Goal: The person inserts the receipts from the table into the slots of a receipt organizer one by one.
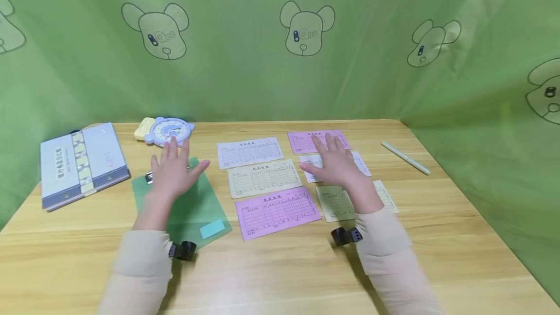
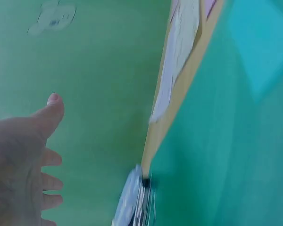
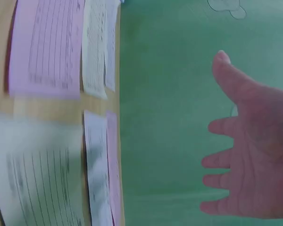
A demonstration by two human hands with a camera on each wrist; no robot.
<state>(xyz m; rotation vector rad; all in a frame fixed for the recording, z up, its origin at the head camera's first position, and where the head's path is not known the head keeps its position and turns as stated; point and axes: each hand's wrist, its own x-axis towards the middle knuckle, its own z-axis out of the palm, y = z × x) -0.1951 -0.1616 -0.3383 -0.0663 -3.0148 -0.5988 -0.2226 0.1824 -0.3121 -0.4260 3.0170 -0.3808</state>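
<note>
My left hand (image 1: 173, 171) hovers with spread fingers above a green clipboard (image 1: 197, 203) that has a metal clip and a light blue label (image 1: 212, 229). Over the right-hand paper slips my right hand (image 1: 334, 162) is held flat, fingers apart, gripping nothing. Both wrist views show the palms lifted off the table. Printed form slips lie in two columns: on the left a white slip (image 1: 249, 152), a pale yellow slip (image 1: 262, 181) and a purple slip (image 1: 277, 213); on the right a purple slip (image 1: 299, 144), a white slip (image 1: 360, 163) and a pale yellow slip (image 1: 332, 203), partly covered by my arm.
A blue-grey account book (image 1: 105, 149) with a patterned strap lies at the far left. Behind the clipboard is a blue clock-like toy (image 1: 168, 130) beside a yellow piece (image 1: 143, 129). A pale green pen (image 1: 406, 158) lies at the right. Green curtain (image 1: 245, 81) encloses the table.
</note>
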